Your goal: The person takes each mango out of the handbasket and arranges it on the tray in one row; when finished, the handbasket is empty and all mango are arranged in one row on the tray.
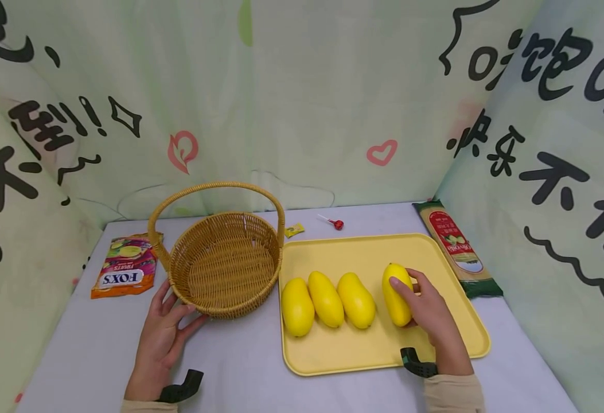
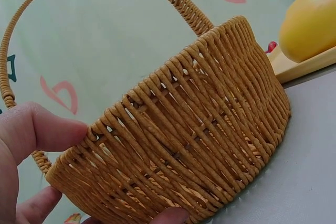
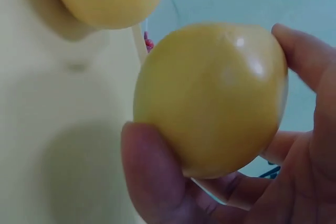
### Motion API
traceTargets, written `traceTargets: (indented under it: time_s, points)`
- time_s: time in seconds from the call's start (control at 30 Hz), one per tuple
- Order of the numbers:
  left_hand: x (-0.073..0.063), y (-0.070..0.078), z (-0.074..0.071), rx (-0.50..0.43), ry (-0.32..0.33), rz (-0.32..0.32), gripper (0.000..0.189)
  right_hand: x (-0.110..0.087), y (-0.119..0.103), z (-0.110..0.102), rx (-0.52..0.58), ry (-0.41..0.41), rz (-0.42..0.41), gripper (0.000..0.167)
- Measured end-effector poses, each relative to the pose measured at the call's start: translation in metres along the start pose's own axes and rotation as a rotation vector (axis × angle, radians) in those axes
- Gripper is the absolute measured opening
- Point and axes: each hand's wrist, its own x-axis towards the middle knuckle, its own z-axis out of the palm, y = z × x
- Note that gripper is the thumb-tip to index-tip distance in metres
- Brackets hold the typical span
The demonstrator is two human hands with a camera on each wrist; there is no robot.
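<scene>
My right hand (image 1: 431, 310) grips a smooth yellow mango (image 1: 397, 294) between thumb and fingers, over the right part of the yellow tray (image 1: 343, 353). In the right wrist view this mango (image 3: 210, 100) is held above the tray's surface, with a shadow below. Three more mangoes (image 1: 328, 299) lie in a row on the tray's left half. My left hand (image 1: 162, 344) holds the near left side of a wicker basket (image 1: 224, 264) with a tall handle. In the left wrist view a bent finger (image 2: 58, 129) presses the basket's rim. Nothing lies inside the basket.
An orange and pink candy bag (image 1: 126, 267) lies left of the basket. Behind the tray are a red lollipop (image 1: 338, 225) and a small yellow packet (image 1: 294, 230). A green and red long packet (image 1: 456, 246) lies along the tray's right edge. Printed curtains (image 1: 302, 115) enclose the table.
</scene>
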Motion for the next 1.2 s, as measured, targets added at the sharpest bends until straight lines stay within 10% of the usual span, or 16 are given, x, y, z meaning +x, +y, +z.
traceTargets:
  time_s: [1.2]
  points:
    - [0.002, 0.0, 0.0, -0.004, 0.01, 0.007, 0.09, 0.013, 0.0, 0.021, -0.358, 0.05, -0.038, 0.096]
